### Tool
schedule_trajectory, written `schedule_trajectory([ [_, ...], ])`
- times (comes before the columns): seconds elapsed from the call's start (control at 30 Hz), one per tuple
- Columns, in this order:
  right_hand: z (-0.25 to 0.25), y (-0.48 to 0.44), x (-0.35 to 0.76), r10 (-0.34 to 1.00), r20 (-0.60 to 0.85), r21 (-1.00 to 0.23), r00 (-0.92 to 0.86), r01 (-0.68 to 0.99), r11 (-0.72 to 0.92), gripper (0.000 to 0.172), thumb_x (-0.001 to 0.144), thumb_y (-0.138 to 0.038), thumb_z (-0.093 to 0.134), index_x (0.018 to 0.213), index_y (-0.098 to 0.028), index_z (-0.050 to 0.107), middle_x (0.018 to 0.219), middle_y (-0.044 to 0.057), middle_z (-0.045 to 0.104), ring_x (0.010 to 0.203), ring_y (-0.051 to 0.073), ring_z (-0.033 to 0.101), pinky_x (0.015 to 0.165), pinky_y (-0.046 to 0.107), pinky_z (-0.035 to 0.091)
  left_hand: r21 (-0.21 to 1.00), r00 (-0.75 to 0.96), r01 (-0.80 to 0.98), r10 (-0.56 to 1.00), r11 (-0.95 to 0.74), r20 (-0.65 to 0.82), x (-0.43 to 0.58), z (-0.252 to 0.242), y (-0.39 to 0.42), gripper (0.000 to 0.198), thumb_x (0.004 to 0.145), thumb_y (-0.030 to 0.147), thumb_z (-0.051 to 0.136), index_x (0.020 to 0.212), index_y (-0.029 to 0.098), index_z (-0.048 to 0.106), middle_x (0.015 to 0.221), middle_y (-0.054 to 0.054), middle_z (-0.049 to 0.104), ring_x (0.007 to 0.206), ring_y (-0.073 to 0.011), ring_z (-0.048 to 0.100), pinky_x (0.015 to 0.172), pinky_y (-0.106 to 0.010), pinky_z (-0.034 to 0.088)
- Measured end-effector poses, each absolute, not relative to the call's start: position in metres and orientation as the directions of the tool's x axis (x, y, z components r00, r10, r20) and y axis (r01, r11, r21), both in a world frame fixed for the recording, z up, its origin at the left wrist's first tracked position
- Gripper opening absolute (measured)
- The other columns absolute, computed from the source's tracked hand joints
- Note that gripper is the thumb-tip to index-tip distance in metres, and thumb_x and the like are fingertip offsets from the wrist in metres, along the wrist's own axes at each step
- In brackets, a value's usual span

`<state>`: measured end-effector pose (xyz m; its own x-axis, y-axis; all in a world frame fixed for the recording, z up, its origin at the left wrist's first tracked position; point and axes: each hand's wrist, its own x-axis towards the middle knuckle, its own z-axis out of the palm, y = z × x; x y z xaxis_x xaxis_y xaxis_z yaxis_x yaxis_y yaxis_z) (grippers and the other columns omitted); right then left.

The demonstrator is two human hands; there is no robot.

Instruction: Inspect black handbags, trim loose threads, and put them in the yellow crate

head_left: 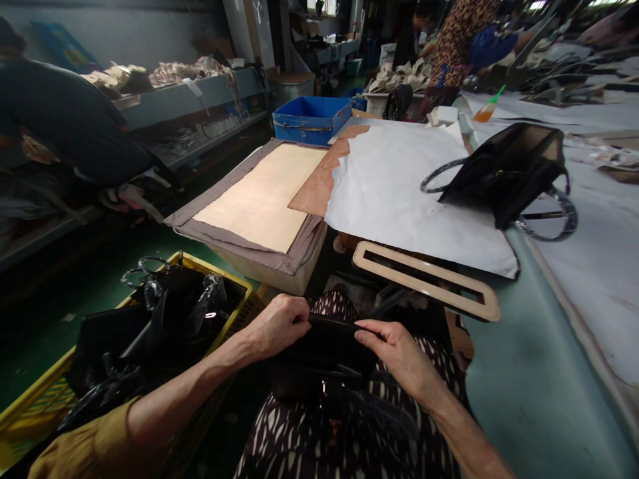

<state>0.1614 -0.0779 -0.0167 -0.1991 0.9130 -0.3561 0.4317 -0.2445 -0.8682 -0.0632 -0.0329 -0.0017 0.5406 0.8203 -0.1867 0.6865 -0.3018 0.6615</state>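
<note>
A black handbag point(319, 356) rests on my lap, its upper edge turned toward my knees. My left hand point(280, 324) is closed on the left end of that edge, fingers curled under. At the right end, my right hand point(392, 346) pinches the same edge between thumb and fingers. Small gold-coloured metal fittings show on the bag's near side, beside what looks like plastic wrapping. Just beyond my right hand lies a pale slotted board point(426, 279) with rounded corners. The inside of the bag is too dark to make out.
On my left stands a yellow crate point(239, 283) of black bags with wrapped handles. Another black handbag point(509, 173) sits on the white-covered worktable point(389, 179) at right. Ahead are a board-topped tub point(269, 193) and a blue bin point(312, 120). Other people work at left and behind.
</note>
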Motion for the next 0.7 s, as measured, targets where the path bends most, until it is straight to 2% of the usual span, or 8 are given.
schedule_trajectory([
  [0.17,-0.0201,-0.0756,0.163,0.885,-0.417,-0.859,-0.207,0.409,-0.309,0.03,0.078,-0.036,0.049,0.092,-0.018,0.069,0.064,-0.001,0.066,0.068,0.018,0.061,0.066,0.026,0.044,0.674,0.549,0.671,0.818,-0.308,-0.173,-0.065,-0.0043,-0.0323,0.017,0.071,0.016,0.05,0.054,0.013,0.046,0.066,0.002,0.051,0.058,-0.0077,0.043,0.055,-0.02,0.029],
  [0.4,-0.0204,-0.0741,0.1611,0.932,-0.328,-0.862,-0.154,0.453,-0.228,0.033,0.076,-0.039,0.048,0.07,-0.014,0.069,0.062,-0.001,0.063,0.061,0.015,0.054,0.057,0.022,0.04,0.703,0.536,0.657,0.825,-0.272,-0.181,-0.0685,-0.007,-0.0329,0.018,0.072,0.022,0.054,0.057,0.013,0.052,0.067,0.002,0.055,0.061,-0.0087,0.046,0.058,-0.02,0.032],
  [0.7,-0.0255,-0.0758,0.1597,0.959,-0.258,-0.816,-0.115,0.557,-0.153,0.037,0.08,-0.044,0.044,0.069,-0.017,0.066,0.064,-0.001,0.062,0.061,0.014,0.053,0.056,0.021,0.038,0.73,0.542,0.625,0.827,-0.278,-0.149,-0.0693,-0.0048,-0.0328,0.018,0.074,0.023,0.055,0.06,0.013,0.055,0.077,0.0,0.06,0.066,-0.0101,0.05,0.065,-0.02,0.036],
])
